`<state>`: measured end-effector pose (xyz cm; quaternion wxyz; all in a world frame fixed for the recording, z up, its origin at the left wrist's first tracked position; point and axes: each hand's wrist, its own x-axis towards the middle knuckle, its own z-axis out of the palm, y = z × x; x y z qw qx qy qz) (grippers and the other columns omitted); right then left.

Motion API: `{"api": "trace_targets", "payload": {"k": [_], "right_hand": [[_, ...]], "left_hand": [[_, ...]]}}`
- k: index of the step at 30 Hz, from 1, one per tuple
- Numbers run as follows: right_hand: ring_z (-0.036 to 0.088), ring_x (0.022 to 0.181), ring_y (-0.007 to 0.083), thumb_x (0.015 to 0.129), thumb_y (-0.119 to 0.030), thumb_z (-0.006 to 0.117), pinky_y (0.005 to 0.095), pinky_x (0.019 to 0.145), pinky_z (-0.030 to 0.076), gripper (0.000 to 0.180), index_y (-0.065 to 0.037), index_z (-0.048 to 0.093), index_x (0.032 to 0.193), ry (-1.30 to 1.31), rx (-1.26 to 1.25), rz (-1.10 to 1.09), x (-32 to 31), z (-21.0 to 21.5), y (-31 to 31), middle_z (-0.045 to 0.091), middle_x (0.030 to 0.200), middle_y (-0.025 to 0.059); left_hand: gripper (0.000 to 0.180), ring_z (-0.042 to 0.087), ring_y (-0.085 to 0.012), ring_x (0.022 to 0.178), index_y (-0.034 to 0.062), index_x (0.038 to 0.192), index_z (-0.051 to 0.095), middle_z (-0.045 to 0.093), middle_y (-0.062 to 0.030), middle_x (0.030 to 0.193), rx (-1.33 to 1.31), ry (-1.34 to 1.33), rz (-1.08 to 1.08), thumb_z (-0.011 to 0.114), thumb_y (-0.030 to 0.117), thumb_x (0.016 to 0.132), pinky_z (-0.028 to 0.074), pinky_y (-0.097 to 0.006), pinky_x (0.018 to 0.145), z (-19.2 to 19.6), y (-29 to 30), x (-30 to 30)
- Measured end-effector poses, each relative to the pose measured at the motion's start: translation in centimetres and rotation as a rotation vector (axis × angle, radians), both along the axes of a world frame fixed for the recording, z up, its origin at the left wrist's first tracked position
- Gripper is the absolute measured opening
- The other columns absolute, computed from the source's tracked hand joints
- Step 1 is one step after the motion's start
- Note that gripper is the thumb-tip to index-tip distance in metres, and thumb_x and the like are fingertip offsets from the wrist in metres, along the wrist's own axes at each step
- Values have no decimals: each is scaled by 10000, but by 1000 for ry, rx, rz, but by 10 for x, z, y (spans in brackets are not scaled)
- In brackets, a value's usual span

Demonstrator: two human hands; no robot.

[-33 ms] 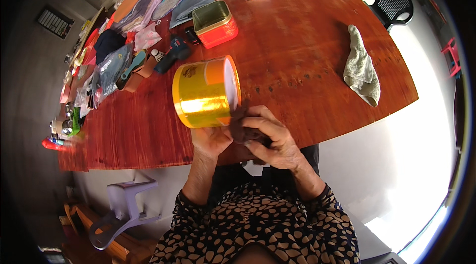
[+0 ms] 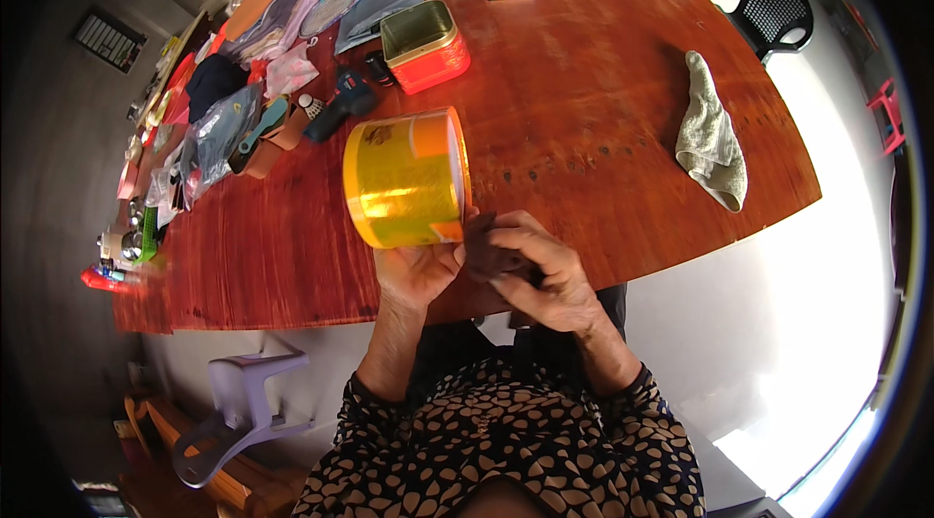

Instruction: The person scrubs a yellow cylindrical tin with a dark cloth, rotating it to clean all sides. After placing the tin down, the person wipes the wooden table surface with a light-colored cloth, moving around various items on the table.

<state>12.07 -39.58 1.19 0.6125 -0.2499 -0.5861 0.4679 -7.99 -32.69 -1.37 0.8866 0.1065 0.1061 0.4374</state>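
Note:
A shiny gold-yellow cylindrical canister [image 2: 404,182] with orange patches lies on its side in the air above the near table edge. My left hand [image 2: 413,275] supports it from below, its fingers partly hidden behind it. Bunched in my right hand [image 2: 547,275] is a dark brown cloth [image 2: 491,250], pinched between thumb and fingers. The cloth is close to the canister's lower right rim; whether it touches I cannot tell.
A red square tin [image 2: 428,56] without a lid stands beyond the canister, beside a dark cordless drill [image 2: 342,102]. Bags, cloths and a badminton racket [image 2: 331,10] crowd the table's left side. A pale towel [image 2: 710,139] lies at right. Chairs stand around the wooden table [image 2: 574,80].
The canister has turned slightly, showing less of its right end. My right hand and the cloth have shifted a little to the right.

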Motion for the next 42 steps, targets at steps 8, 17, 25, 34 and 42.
{"api": "trace_targets", "payload": {"k": [8, 17, 25, 34, 42], "right_hand": [[485, 1110, 354, 739, 19, 701, 422, 936, 448, 453, -36, 616, 1180, -494, 278, -645, -12, 35, 36, 497, 1246, 168], [458, 1133, 291, 755, -99, 669, 407, 942, 418, 350, -123, 708, 1102, -728, 433, -582, -55, -19, 12, 496, 1234, 76], [494, 1052, 281, 676, 18, 709, 388, 869, 438, 360, -101, 704, 1016, -579, 435, -768, -23, 6, 34, 520, 1132, 87], [525, 989, 353, 748, 50, 681, 421, 842, 477, 365, -11, 645, 1106, -575, 266, -792, -8, 7, 33, 541, 1100, 166], [575, 932, 318, 645, 11, 711, 408, 738, 541, 402, -59, 690, 1041, -934, 348, -781, -11, 13, 4, 565, 1063, 118]], "left_hand": [[660, 453, -280, 1283, 128, 1408, 447, 485, -97, 1398, -58, -145, 72, 522, 535, 894, 402, -503, 1056, 21, -11, 33], [560, 607, -272, 1090, 58, 1301, 544, 620, -124, 1214, 123, 53, 141, 511, 497, 956, 503, -402, 948, 18, -9, 35], [589, 515, -278, 1256, 76, 1389, 449, 533, -135, 1351, -105, 33, 119, 504, 483, 968, 454, -433, 1045, 35, -18, 44], [719, 534, -249, 1189, 129, 1430, 328, 517, -103, 1328, -5, 507, 222, 650, 474, 888, 505, -450, 927, 11, -16, 29], [896, 510, -196, 1184, 112, 1481, 210, 492, -95, 1310, 179, 930, 560, 756, 388, 827, 495, -407, 954, 31, -19, 44]]}}
